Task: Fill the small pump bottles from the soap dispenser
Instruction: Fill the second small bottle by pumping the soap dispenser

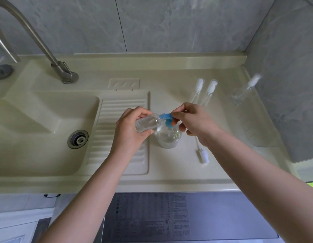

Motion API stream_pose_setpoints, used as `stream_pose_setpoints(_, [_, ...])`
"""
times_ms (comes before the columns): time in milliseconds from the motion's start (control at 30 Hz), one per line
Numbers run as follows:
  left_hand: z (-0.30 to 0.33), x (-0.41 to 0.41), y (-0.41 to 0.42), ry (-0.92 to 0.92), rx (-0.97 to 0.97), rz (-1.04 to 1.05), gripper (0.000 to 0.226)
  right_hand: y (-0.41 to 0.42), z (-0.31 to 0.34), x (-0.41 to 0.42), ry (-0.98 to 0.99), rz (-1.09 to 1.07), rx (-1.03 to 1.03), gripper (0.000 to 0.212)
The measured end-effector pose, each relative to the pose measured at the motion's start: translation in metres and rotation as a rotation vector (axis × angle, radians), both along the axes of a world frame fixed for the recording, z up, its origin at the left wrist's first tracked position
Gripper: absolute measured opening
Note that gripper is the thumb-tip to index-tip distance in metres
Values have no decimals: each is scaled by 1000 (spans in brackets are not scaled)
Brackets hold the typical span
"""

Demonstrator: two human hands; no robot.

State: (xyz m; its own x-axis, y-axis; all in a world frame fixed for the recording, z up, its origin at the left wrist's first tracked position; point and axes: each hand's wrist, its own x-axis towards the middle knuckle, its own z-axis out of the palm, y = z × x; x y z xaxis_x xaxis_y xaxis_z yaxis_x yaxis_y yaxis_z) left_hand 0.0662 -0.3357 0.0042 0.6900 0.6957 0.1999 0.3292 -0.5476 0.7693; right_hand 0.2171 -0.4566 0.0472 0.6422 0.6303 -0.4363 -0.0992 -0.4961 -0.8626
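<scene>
Filling step: small clear plastic bottle (pixel 146 124) is gripped tilted by left hand (pixel 133 128), mouth at blue pump nozzle (pixel 167 118) of clear soap dispenser (pixel 168 137); nozzle is pinched by right hand (pixel 194 122). Pump press judged next.

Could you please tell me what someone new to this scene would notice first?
The eye goes first to the middle of the counter, where the left hand holds a small clear bottle tilted against the blue pump of the soap dispenser, which the right hand pinches. Next comes the grey tap arching over the sink at left.
</scene>
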Motion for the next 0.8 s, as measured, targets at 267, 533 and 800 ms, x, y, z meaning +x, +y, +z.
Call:
stream_pose_setpoints(267, [0, 1, 1, -12, -12, -1, 45, 0, 4, 1, 32, -11, -9, 7])
stream_pose_setpoints(533, [-1, 1, 0, -13, 6, 2, 45, 0, 5, 2, 44, -7, -14, 8])
stream_pose_setpoints(800, [-2, 0, 2, -8, 19, 4, 46, 0, 0, -2, 49, -22, -1, 3])
